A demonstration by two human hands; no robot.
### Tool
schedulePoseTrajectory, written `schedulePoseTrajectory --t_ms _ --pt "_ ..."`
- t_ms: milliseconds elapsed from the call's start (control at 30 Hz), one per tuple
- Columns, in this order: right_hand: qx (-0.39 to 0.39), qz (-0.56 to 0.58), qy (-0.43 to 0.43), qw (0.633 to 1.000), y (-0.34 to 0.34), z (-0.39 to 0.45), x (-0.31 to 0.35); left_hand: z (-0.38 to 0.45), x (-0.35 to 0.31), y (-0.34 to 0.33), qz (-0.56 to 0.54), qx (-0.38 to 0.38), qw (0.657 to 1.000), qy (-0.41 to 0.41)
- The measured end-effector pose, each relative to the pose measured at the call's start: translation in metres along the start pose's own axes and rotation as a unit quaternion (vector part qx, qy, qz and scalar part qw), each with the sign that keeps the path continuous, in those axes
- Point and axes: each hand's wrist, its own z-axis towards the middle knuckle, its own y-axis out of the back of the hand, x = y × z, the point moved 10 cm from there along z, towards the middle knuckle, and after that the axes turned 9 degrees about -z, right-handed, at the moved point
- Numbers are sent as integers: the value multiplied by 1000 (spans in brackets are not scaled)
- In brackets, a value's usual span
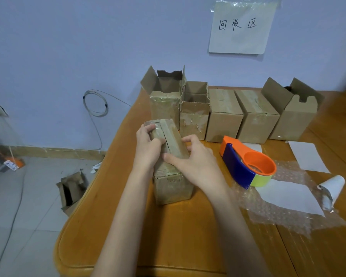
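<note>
A packing room — cardboard boxes (224, 114), tape dispenser (248, 162), bubble wrap (284, 214).

A white paper sheet (240, 30) taped to the wall, well beyond the right hand (196, 162) and off to its right, bears three handwritten black characters: 回收区. Far left of the left hand (148, 145), a floor label (10, 164) is too blurred to read.

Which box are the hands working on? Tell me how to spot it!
Start at the orange wooden table. Behind, five cardboard boxes line the wall; in front of them, left of the orange-and-blue tape dispenser, one tall box stands alone. Only this box has the left hand and right hand gripping its taped top.
</note>
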Motion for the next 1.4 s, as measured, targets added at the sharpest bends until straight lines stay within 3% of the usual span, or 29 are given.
schedulePoseTrajectory --t_ms 133,333,567,733,900,1167,1300,1400 --pt "-10 -36 -8 999 3 9 1 -1 -1 2 21 -10 1000 -12" --pt "-25 -17 6 1000 10 12 3 -8 -11 0 137 -8 988 -75" --pt "-71 -63 38 995 19 6 20 -12 -17 0 183 -15 980 -81" --pt "-47 -98 98 989 15 3 36 -12 -18 -1 198 -21 976 -91" --pt "-27 -38 73 996 21 3 27 -13 -18 -1 209 -22 973 -96" --pt "18 53 3 998 24 12 -8 -24 -33 32 118 -147 974 -122" --pt "55 160 -49 984 16 15 -26 -21 -15 57 -41 -161 984 -59" --pt "74 187 -84 976 9 12 -40 -19 14 62 -181 -115 976 25"
